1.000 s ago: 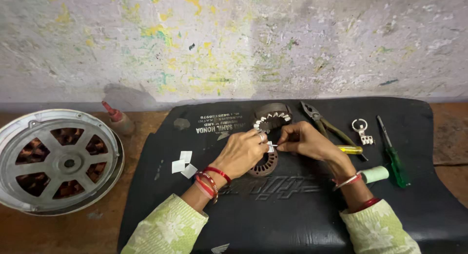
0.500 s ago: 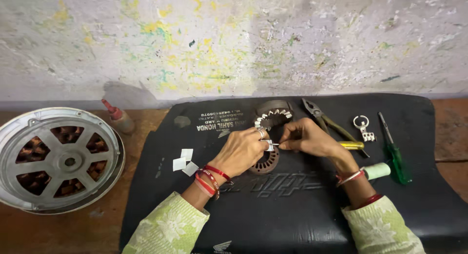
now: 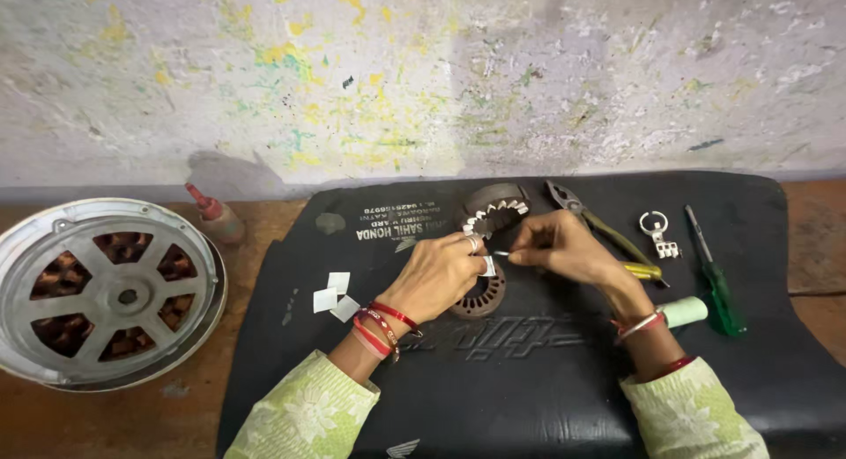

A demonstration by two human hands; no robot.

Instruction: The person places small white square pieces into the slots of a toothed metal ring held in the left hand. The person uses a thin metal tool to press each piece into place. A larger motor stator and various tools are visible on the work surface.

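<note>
From the head view, a round brown slotted motor core (image 3: 480, 296) is seen lying on a black mat (image 3: 529, 388) spread over the wooden bench (image 3: 264, 239). The left hand (image 3: 436, 278) is laid over the core's upper edge, its grip closed on a small white paper strip (image 3: 488, 266). The right hand (image 3: 560, 246) is held just beside it, fingertips pinched on a thin pale sliver (image 3: 502, 254) pointed toward that strip. A second toothed core (image 3: 493, 208) is propped just behind the hands. Spare white paper pieces (image 3: 333, 293) are scattered to the left, pliers (image 3: 599, 230), a green screwdriver (image 3: 714, 278) and a key ring (image 3: 659, 232) to the right, a metal fan housing (image 3: 106, 292) well apart at the left edge. The strip could be creased or torn if pushed at an angle, and the unclamped core could be shifted under the left hand's pressure.
</note>
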